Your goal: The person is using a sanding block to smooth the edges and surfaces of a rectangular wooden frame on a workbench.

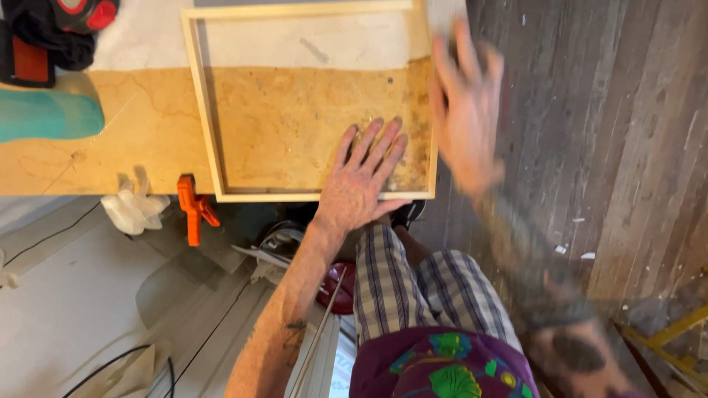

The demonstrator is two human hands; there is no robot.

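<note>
A pale wooden frame (200,103) lies flat on a marbled tan and white worktop (147,133). My left hand (361,180) rests palm down inside the frame at its near right corner, fingers spread on the tan surface. My right hand (464,110) hovers blurred over the frame's right rail, fingers apart and holding nothing.
An orange clamp (193,210) grips the worktop's near edge beside a crumpled white rag (133,210). A teal shape (44,114) and a red and black tool (51,29) lie at the left. Grey plank floor (612,147) spreads to the right, with a yellow frame (675,339) low right.
</note>
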